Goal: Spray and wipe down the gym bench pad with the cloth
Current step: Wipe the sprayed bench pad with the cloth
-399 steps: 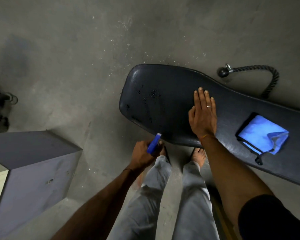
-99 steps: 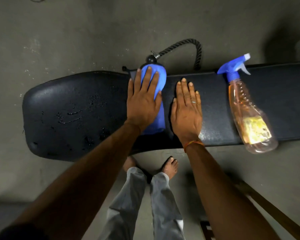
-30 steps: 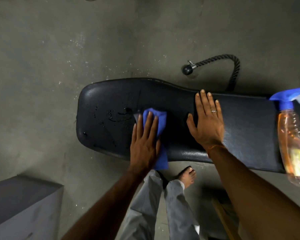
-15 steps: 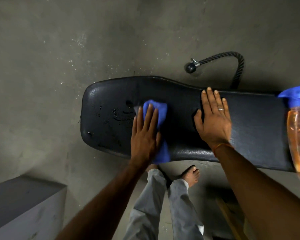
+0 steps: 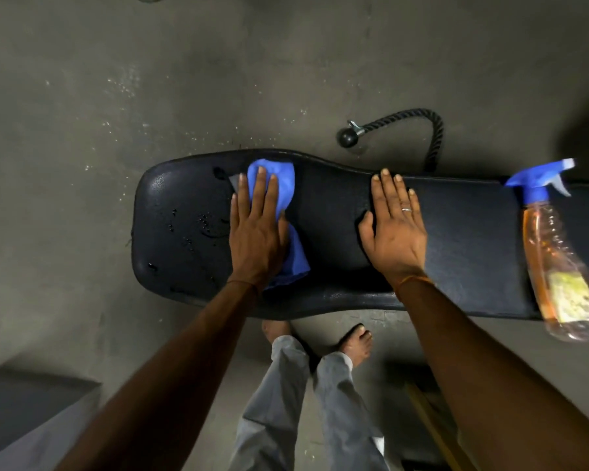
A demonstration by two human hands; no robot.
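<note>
Bench pad [image 5: 456, 239], black vinyl, runs across mid-frame over grey concrete floor [image 5: 116, 96], wider rounded end at left. Far left bottom corner: grey box-like cabinet [image 5: 24, 413], partly cut off. Left end of pad carries water droplets [image 5: 198, 222], unwiped. Left hand [image 5: 257, 229] lies flat, palm down, fingers straight and close together, pressing blue cloth [image 5: 288, 188] onto pad; cloth sticks out past fingertips near pad's far edge and again by the wrist on the thumb side. Thin thread band at left wrist. Below pad, grey trousers [image 5: 306, 413] and bare feet [image 5: 356, 341] on floor. Beyond pad, black rope cable attachment [image 5: 419, 120] with ball end and metal clip on floor. Right hand [image 5: 393, 229] flat on bare pad, palm down, fingers slightly spread, holding nothing; ring on one finger, orange thread at wrist. Well apart from cloth. Far right: spray bottle [image 5: 555, 263] lying on pad, clear with orange liquid, blue trigger head pointing away, base overhanging near edge. Yellow label on bottle, writing too blurred to read.
</note>
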